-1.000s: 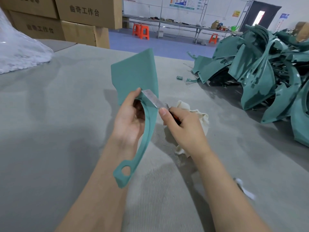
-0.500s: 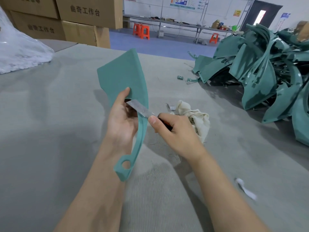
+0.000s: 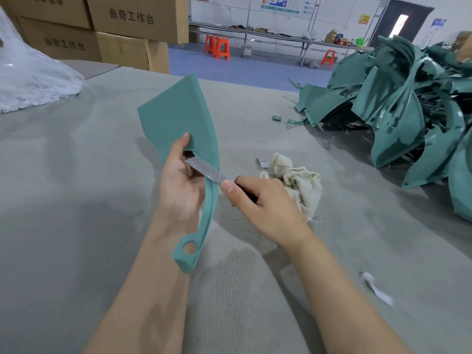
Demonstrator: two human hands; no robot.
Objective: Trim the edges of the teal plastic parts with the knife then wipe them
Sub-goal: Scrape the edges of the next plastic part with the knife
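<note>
A teal plastic part (image 3: 178, 118), wide at the top with a narrow curved stem that ends in a ring, stands upright above the table. My left hand (image 3: 181, 182) grips it at the waist, thumb on its front face. In my right hand (image 3: 258, 203) I hold a knife (image 3: 207, 169) whose flat metal blade lies across the stem's inner edge, just below my left thumb. A crumpled cream cloth (image 3: 296, 175) lies on the table behind my right hand.
A big heap of teal plastic parts (image 3: 398, 108) fills the right side of the grey felt table (image 3: 63, 187). Cardboard boxes (image 3: 122, 29) and a white plastic bag (image 3: 28, 80) stand at the far left. White scraps (image 3: 375, 287) lie near my right forearm.
The part has tilted and shifted left with my left hand, and the knife blade has slid along the inner edge together with my right hand.
</note>
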